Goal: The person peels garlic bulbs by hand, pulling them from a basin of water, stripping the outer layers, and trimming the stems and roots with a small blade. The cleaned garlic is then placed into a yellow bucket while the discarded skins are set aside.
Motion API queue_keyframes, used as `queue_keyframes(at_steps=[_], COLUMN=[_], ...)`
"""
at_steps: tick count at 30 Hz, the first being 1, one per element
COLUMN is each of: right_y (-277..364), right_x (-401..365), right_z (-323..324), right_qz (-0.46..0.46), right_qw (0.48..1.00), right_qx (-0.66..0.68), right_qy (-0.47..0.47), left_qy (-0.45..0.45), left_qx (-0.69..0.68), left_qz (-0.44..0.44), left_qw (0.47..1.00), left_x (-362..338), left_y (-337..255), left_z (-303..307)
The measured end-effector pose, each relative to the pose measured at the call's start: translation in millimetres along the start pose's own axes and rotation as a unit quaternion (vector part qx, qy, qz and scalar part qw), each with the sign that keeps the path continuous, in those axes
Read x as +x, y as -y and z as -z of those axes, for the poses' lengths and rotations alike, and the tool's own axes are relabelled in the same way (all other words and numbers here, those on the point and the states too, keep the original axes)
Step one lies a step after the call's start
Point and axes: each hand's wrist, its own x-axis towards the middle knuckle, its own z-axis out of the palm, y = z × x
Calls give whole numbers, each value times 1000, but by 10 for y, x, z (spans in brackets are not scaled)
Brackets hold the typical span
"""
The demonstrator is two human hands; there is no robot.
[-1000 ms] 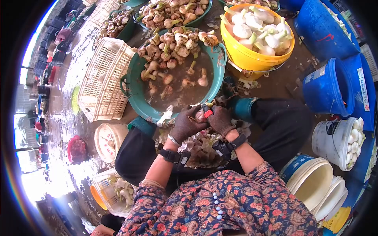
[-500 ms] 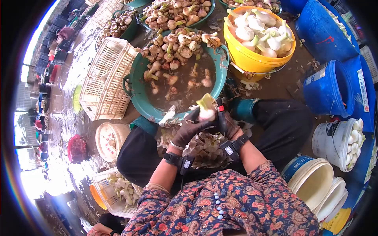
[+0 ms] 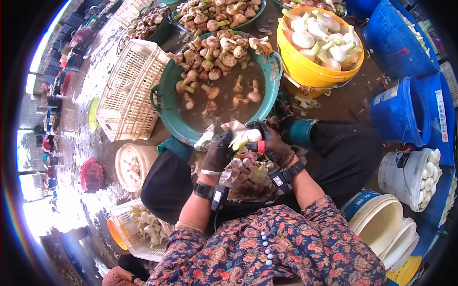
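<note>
White bulb [image 3: 244,137]: between my gloved hands, over green basin's [image 3: 163,112] near rim.
Left hand [image 3: 217,155]: my grip clenched round the bulb.
Right hand [image 3: 276,145]: my grip grasping a red-handled knife [image 3: 260,146], touching bulb.

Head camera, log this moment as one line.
left hand: holds bulb | right hand: small red tool at bulb | below: peel pile | ahead: green basin
</note>
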Motion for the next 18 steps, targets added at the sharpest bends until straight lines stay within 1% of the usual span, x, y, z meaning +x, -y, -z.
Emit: queue_keyframes(at_steps=[1,2,3,4,5,6,7,8,9,10,11,12,13,14,15,16,17,18], right_y=[-33,-60,-83,-106,-143,-208,-587,-579,-571,-563,-365,-416,-505,-481,-470,-427,-401,-205], right_x=[12,29,40,38,37,36,71,42,20,-17,-87,-72,-45,-32,-27,-33,-28,-18], right_z=[-10,-11,8,44,93,144,247,242,238,231,185,193,202,149,63,43,39,-26], right_qz=[-7,-13,-13,-37,-59,-80,53,54,85,113,164,165,201,236,136,135,168,194], right_qw=[993,972,972,938,889,828,945,945,980,991,970,970,964,956,973,973,984,945], right_qx=[117,233,232,345,453,555,317,317,165,8,-165,-165,-160,-154,184,184,-37,-258], right_qy=[-7,-13,-13,-15,-18,-20,-65,-66,-71,-72,-68,-67,-76,-83,-32,-30,-37,-43], left_qy=[-20,-41,-42,15,72,128,219,304,269,266,171,75,44,44,29,12,47,46], left_qx=[-52,-104,-104,-226,-344,-455,-394,-326,-226,-226,-201,-173,-172,-173,-148,-122,-91,-91], left_qz=[38,76,75,121,163,201,277,348,173,175,215,252,302,302,235,167,128,127], left_qw=[998,991,991,966,922,858,849,825,920,920,940,949,937,936,960,978,987,987], left_x=[-17,-1,-63,-188,-304,-353,-223,-89,-175,-218,-140,-51,9,75,122,159,185,195], left_y=[-47,-104,-76,-13,53,83,-196,-488,-406,-323,-323,-327,-348,-397,-444,-458,-406,-350], left_z=[-40,-46,-28,2,31,40,179,297,166,98,85,83,113,89,46,24,1,-2])
